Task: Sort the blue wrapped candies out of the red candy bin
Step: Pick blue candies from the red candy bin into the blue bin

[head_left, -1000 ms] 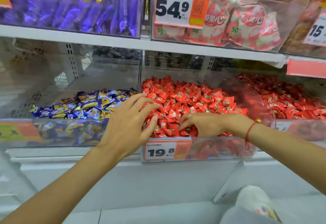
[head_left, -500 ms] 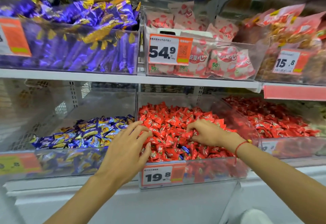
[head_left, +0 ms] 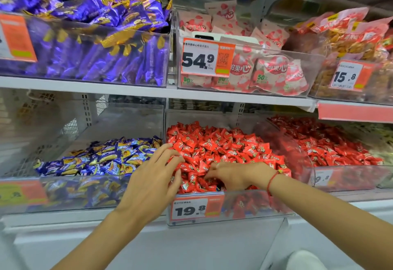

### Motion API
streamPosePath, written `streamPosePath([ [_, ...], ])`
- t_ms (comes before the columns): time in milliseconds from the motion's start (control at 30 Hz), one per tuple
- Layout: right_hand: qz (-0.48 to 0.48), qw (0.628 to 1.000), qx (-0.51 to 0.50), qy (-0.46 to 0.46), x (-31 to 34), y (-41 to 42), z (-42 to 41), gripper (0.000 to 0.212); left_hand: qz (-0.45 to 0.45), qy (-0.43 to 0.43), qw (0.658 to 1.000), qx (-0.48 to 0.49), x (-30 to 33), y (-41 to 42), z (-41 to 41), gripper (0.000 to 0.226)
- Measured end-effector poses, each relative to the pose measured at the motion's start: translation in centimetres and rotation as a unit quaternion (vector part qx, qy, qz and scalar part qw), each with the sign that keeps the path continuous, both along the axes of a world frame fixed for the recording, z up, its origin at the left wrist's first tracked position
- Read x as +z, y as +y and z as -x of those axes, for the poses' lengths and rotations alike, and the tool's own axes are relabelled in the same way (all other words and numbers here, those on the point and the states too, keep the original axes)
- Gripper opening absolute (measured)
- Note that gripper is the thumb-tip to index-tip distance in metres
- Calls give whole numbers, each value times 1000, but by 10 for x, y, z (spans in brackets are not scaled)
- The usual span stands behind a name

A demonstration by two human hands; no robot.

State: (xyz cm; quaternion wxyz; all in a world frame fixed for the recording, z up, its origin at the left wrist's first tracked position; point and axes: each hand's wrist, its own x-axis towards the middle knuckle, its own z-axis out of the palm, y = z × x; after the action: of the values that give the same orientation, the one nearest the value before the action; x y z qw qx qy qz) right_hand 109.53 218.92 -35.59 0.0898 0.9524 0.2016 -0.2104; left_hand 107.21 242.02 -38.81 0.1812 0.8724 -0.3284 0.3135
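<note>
The clear red candy bin (head_left: 257, 205) with a 19.8 price tag is heaped with red wrapped candies (head_left: 223, 142). My left hand (head_left: 153, 182) hovers open, fingers spread, over the bin's front-left corner and touches the pile. My right hand (head_left: 236, 176), a red string on its wrist, has its fingers curled down into the candies near the front wall. A sliver of blue (head_left: 217, 188) shows just under those fingers; whether it is gripped is hidden. To the left, the blue candy bin (head_left: 85, 193) holds blue and yellow wrapped candies (head_left: 106, 159).
A second bin of red candies (head_left: 331, 144) stands to the right. The shelf above (head_left: 127, 91) carries bins of purple packs (head_left: 102, 35), pink packets (head_left: 265, 67) and orange snacks (head_left: 350, 42). A white base panel (head_left: 170, 244) runs below the bins.
My right hand has come from the middle of the red pile back to the front edge and dug in. My left hand stays spread at the front-left corner.
</note>
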Motion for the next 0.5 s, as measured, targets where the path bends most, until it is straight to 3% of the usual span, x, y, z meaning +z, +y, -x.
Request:
streamPosePath([
  [133,-43,990,45,-123,-14,-3,-6,53,0,-1,1000,-4,-2,0,-1,34],
  [267,-142,978,-12,-150,-18,-9,-6,31,-8,-6,1000,-1,1,0,1,33],
  [500,-371,916,-109,-102,4,-23,11,38,3,-17,1000,4,11,-7,0,35],
])
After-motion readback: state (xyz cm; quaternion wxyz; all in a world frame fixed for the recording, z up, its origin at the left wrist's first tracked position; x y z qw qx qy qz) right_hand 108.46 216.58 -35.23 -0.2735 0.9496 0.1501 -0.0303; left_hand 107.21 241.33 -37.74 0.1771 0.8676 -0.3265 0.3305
